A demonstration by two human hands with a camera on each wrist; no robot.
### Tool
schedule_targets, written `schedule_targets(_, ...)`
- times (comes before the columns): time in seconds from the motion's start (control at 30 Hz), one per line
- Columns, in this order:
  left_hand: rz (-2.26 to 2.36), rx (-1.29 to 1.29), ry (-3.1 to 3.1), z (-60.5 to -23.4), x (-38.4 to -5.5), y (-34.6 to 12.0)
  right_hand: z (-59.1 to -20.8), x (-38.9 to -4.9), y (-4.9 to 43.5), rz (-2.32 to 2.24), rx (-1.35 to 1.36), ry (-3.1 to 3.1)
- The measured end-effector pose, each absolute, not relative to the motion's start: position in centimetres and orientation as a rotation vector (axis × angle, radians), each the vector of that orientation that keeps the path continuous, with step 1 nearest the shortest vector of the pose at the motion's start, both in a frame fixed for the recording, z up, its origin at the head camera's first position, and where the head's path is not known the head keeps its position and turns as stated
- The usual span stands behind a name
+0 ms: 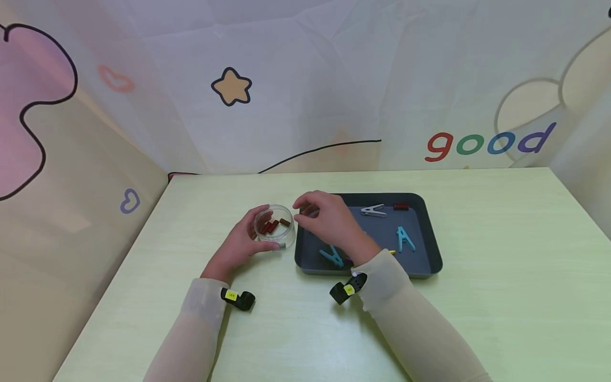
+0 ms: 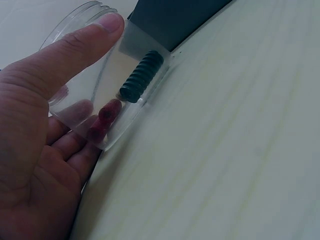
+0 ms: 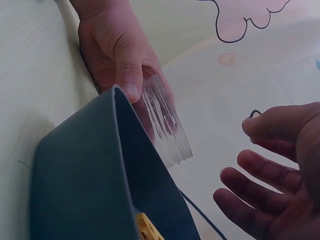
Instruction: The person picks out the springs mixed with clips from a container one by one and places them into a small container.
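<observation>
A small clear plastic jar stands left of the tray, open at the top. Through its wall I see red springs and a dark green spring; a brown spring shows from above. My left hand grips the jar, thumb on the near side and fingers round the far side. Just right of the jar's mouth, my right hand hovers over the tray's left edge. Its fingers are loosely bent, and nothing shows between thumb and fingertips.
The dark grey tray holds a white clothespin, a red spring, blue clothespins and a yellow clip, partly hidden. My right forearm crosses the tray's near edge. A printed backdrop stands behind the table.
</observation>
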State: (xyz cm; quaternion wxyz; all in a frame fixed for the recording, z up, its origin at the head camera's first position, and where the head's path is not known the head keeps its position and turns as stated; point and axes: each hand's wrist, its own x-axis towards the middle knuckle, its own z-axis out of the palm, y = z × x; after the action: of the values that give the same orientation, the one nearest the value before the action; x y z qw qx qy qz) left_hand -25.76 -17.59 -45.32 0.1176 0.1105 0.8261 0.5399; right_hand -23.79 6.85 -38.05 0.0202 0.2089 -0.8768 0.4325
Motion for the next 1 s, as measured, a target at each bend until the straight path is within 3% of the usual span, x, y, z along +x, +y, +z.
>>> schedule_targets(1.0, 1.588, 0.348, 2.42, -45.68, -25.87, -17.61, -38.17, -24.53, 7.53, 1.208, 0.543, -2.808)
